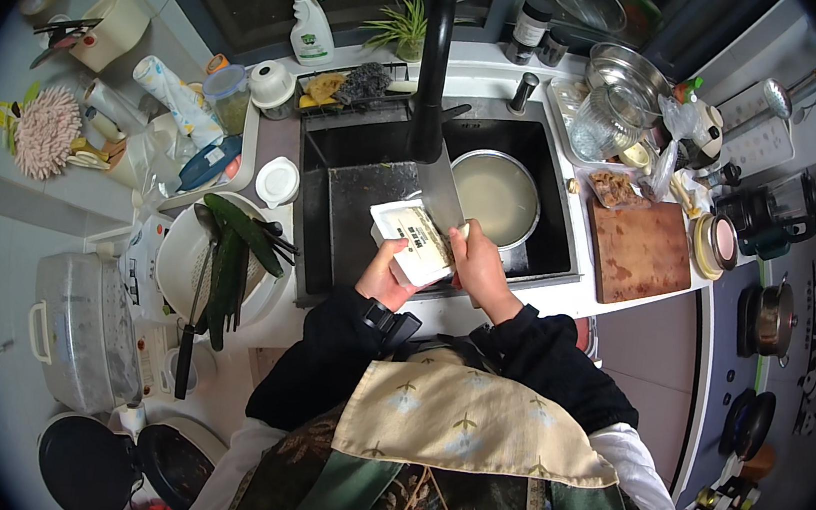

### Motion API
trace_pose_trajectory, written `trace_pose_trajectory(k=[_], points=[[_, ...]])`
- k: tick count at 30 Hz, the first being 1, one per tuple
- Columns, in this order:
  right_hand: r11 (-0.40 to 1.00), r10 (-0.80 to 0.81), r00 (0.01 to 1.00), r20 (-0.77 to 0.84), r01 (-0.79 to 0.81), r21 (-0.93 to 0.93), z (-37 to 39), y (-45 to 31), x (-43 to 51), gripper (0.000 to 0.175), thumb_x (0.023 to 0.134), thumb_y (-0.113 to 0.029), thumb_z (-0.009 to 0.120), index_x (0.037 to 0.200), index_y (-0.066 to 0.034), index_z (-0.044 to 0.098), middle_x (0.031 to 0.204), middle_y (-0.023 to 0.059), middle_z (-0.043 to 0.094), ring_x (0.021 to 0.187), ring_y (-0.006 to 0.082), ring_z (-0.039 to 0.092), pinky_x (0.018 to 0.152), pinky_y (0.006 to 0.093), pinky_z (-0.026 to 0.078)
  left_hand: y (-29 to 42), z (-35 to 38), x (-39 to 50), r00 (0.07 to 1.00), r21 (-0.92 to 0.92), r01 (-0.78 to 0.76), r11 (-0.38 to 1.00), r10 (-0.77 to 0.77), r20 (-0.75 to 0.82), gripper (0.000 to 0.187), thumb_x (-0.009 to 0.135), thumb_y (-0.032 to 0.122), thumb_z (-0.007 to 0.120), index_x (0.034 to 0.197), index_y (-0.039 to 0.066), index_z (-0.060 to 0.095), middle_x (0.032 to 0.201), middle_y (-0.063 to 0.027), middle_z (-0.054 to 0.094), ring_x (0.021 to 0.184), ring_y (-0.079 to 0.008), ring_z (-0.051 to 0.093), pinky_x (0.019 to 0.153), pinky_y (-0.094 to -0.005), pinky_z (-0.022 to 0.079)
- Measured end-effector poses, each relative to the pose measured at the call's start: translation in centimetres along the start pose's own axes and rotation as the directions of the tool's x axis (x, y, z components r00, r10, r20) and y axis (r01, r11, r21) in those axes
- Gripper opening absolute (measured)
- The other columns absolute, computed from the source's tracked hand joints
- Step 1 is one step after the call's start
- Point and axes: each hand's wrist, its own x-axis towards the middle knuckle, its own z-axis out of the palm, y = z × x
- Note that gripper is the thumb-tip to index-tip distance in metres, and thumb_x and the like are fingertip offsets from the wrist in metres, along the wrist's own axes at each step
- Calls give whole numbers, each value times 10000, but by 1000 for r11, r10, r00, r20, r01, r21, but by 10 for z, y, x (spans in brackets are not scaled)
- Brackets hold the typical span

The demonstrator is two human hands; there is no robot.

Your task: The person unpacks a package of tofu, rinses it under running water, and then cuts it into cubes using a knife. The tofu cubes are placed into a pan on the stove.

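Over the front of the black sink (351, 226), my left hand (384, 276) grips a white plastic food pack (409, 244) with a printed film top. In my right hand (480, 267) is a kitchen knife or cleaver, held by its pale handle. Its broad metal blade (444, 191) points away from me and lies against the pack's right edge; whether it cuts the film is hard to see. Behind the knife, a round metal basin (499, 194) of cloudy liquid sits in the sink. The black faucet (433, 69) rises above, partly in front of the blade's far end.
At left, a white colander (177, 259) holds cucumbers (228, 272) and a long-handled utensil. A white lid (278, 181) lies beside the sink. To the right are a wooden cutting board (639, 251), a bag of brown food (615, 188) and a glass bowl (608, 123). A spray bottle (311, 25) stands behind.
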Motion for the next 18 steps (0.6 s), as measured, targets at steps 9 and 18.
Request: trace_pose_trajectory(k=[9,18], points=[[904,-230,967,-106,172,-392,-1,10,20,337,979,-353,516,941,-18,509,785,225,649,753,450,619,661,531,483,2,-1,-6,996,-65,85,994,-83,32,669,896,338,533,1476,86,315,1466,-178,412,1350,-412,399,1106,-604,325],[978,-92,993,72,77,193,-18,14,47,339,1002,-342,535,910,-16,544,679,60,618,583,125,555,562,306,459,23,-9,-6,956,-4,255,967,-251,153,778,897,550,505,1508,120,289,1484,-175,403,1311,-432,451,1013,-639,414]])
